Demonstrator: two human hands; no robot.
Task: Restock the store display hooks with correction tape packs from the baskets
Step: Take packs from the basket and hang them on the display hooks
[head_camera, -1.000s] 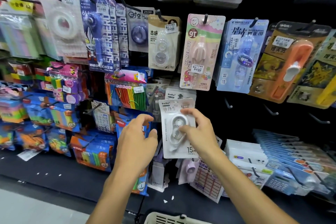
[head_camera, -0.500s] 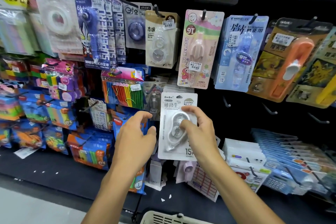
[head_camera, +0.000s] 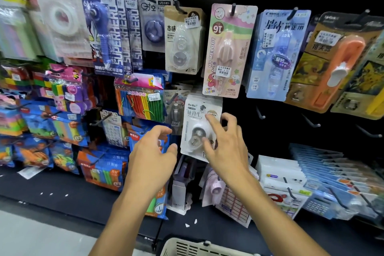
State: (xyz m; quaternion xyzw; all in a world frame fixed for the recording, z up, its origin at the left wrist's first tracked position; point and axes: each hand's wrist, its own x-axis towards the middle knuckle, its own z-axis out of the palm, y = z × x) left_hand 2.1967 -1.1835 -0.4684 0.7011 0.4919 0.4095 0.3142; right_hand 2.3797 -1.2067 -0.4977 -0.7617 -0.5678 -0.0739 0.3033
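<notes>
A: What's nearest?

B: The basket [head_camera: 199, 248] rim at the bottom edge. Above it, the left hand [head_camera: 153, 158] hovers loosely curled, holding nothing. The right hand [head_camera: 223, 141] has spread fingers resting on the correction tape pack [head_camera: 196, 129], not clamping it.

A: How will the pack handle?

B: Likely light: stiff card, slick blister. Best pinched by the card edges. It hangs upright on the display, long axis vertical, face outward, below the pink pack [head_camera: 227, 50].

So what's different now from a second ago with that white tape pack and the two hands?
The white BoBo pack went up onto the hook. The right hand, which pinched it before, has spread its fingers over the front. The left hand still hovers beside it, holding nothing. The hanging packs above stayed put.
</notes>
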